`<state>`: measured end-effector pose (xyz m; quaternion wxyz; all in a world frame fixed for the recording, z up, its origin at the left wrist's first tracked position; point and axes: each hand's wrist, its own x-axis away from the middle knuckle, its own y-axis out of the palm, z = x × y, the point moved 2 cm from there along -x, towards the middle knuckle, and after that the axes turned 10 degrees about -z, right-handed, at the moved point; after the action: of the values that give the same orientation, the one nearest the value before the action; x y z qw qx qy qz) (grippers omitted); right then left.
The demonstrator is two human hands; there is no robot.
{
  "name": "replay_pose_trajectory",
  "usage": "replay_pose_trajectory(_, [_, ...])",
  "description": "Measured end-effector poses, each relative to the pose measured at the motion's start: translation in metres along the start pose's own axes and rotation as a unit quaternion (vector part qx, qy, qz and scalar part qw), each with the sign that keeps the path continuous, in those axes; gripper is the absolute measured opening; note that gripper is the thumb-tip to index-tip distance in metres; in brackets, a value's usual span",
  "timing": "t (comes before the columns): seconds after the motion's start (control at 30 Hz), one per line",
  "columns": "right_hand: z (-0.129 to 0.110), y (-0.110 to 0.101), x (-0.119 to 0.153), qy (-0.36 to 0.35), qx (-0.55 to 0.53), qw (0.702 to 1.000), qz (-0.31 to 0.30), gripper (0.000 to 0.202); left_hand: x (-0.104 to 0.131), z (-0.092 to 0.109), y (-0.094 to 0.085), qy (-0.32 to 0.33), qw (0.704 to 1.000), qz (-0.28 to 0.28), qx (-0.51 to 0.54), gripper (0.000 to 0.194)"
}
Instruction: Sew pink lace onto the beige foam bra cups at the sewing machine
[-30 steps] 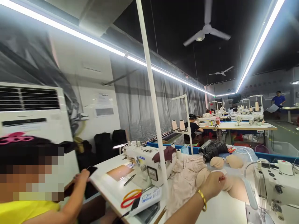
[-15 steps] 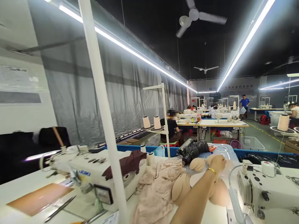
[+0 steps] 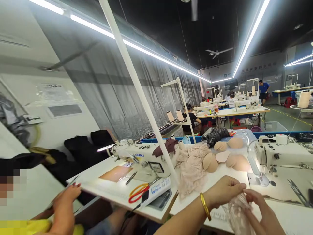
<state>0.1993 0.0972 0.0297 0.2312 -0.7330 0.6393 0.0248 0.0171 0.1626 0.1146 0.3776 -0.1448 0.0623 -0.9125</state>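
Note:
My left hand [image 3: 226, 192], with a gold bracelet at the wrist, pinches the upper edge of a pale lace piece [image 3: 238, 212] above the front of the white table. Close beside it, my right hand [image 3: 261, 212] has its fingers closed on the same lace. Beyond my hands lie beige oval cups [image 3: 210, 163], some of them stacked. A heap of crumpled beige lace fabric [image 3: 193, 163] lies left of the cups.
At right stands a sewing machine [image 3: 281, 151] with tweezers [image 3: 297, 192] near it. Another sewing machine [image 3: 144, 156] is at left, beside a white post [image 3: 137, 81]. Red-handled scissors [image 3: 139, 193] lie near the table edge. A person's arm [image 3: 65, 209] is at lower left.
My left hand has come back from the cups toward the table front and now holds lace. My right hand has come into view. The view has shifted and tilted, showing a neighbouring person.

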Motion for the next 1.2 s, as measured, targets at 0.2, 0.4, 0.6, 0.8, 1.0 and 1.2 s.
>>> replay_pose_trajectory(0.2, [-0.019, -0.015, -0.007, 0.116, -0.241, 0.962, -0.062, 0.050, 0.014, -0.024, 0.024, -0.002, 0.982, -0.090, 0.169, 0.083])
replay_pose_trajectory(0.4, [-0.017, -0.030, -0.003, 0.187, -0.322, 0.928, -0.014, 0.050, 0.015, -0.048, 0.034, -0.015, 0.957, -0.138, 0.256, 0.069])
replay_pose_trajectory(0.6, [-0.002, -0.041, -0.005, 0.218, -0.362, 0.906, 0.028, 0.049, 0.005, -0.068, 0.012, -0.023, 0.951, -0.090, 0.295, 0.058])
replay_pose_trajectory(0.8, [0.008, -0.034, -0.005, 0.218, -0.370, 0.902, 0.038, 0.051, -0.009, -0.077, 0.004, -0.037, 0.949, -0.050, 0.310, 0.059])
replay_pose_trajectory(1.0, [0.013, -0.027, -0.004, 0.166, -0.342, 0.925, 0.011, 0.048, -0.021, -0.081, -0.005, -0.028, 0.949, -0.046, 0.310, 0.062])
replay_pose_trajectory(1.2, [0.015, -0.027, -0.005, 0.162, -0.309, 0.937, -0.002, 0.048, -0.028, -0.073, -0.014, -0.021, 0.953, -0.092, 0.287, 0.067])
